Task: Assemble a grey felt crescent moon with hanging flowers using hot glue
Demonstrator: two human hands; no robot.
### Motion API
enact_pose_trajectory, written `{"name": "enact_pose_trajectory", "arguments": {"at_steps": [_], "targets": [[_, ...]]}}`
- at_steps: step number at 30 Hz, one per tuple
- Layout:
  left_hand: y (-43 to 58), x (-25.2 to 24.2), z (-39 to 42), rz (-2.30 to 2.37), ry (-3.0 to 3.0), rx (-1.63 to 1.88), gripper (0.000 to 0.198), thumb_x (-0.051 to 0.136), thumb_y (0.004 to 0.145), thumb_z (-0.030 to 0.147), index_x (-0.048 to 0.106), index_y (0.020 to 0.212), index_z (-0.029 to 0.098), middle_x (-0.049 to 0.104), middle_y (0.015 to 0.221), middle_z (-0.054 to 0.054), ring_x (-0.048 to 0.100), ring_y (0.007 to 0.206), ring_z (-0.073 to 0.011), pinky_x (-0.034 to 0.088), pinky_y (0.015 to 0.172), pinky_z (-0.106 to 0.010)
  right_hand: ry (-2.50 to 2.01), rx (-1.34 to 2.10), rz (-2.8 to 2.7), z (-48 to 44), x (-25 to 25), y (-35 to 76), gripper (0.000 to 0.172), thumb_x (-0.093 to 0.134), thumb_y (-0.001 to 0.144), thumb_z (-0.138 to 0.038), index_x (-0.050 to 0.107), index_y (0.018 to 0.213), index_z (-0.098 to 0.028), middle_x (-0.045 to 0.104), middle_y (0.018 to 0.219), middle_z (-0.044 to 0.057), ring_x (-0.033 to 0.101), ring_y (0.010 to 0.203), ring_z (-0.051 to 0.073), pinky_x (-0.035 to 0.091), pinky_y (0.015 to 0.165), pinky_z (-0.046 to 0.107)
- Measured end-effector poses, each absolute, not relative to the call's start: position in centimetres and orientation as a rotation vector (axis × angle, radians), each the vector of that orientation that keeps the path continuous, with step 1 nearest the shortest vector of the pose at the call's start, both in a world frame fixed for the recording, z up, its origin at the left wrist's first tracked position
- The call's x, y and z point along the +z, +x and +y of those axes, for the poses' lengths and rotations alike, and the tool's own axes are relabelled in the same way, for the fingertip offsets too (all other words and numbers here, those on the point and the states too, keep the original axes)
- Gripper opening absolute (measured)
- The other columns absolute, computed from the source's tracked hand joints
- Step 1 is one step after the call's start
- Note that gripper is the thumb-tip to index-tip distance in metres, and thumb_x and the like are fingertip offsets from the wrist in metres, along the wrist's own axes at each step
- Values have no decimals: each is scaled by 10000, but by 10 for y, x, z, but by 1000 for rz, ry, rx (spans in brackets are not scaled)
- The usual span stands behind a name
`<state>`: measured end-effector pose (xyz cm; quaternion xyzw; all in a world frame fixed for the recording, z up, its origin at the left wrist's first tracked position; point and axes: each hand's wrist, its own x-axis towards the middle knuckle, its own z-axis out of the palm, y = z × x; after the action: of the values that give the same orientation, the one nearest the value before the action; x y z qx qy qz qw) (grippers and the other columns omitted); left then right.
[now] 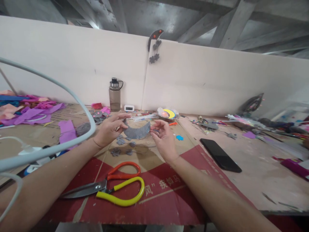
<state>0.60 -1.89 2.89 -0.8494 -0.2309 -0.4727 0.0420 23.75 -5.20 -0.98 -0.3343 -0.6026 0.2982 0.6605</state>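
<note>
Between my two hands a grey crescent moon shape (137,132) is held up above the cardboard, its tips pointing upward. My left hand (112,126) pinches the left tip between thumb and fingers. At the right tip, my right hand (164,138) has its fingers closed on the edge. Below the crescent lie small grey flowers (116,151) and other little grey pieces (129,151) with a thin strand. Nearer to me rests a pair of scissors (103,187) with one red and one yellow handle, blades toward the left.
A red and brown cardboard sheet (169,206) covers the table front. To the right lies a black phone (220,155); behind stands a water bottle (115,96). Purple crepe paper (67,132) lies left, under a pale curved tube (82,106). A finished-looking dark crescent (154,37) hangs on the white partition (205,77).
</note>
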Motion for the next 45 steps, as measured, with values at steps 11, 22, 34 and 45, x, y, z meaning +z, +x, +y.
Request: {"name": "enact_pose_trajectory", "arguments": {"at_steps": [11, 22, 34, 45], "targets": [[9, 29, -20, -686, -2575, -1451, 130, 576, 791, 101, 616, 725, 206, 649, 1181, -85, 587, 1123, -184, 488, 951, -396, -850, 492, -1484, -56, -9, 240, 181, 581, 759, -147, 604, 919, -230, 461, 1056, 61, 550, 936, 172, 543, 822, 367], [11, 32, -22, -757, -2507, -1580, 129, 583, 783, 99, 618, 707, 198, 647, 1164, -71, 574, 1127, -180, 472, 961, -391, -930, 91, -1694, -61, -6, 245, 153, 574, 802, -128, 667, 763, -244, 552, 948, 55, 523, 980, 213, 446, 861, 411], [9, 29, -12, -1349, -2946, -1744, 202, 700, 744, 331, 641, 851, 171, 679, 756, -23, 620, 670, -139, 488, 633, -273, -911, 558, -1512, -59, -3, 242, 109, 575, 803, -247, 558, 905, -212, 643, 868, 29, 599, 815, 173, 481, 781, 342], [7, 31, -7, -1831, -3274, -1644, 274, 772, 663, 320, 651, 845, 155, 660, 670, -10, 594, 596, -106, 430, 537, -211, -909, 989, -1267, -51, -5, 241, 271, 668, 680, -297, 554, 904, -196, 640, 810, 4, 589, 729, 137, 487, 716, 305]]}}
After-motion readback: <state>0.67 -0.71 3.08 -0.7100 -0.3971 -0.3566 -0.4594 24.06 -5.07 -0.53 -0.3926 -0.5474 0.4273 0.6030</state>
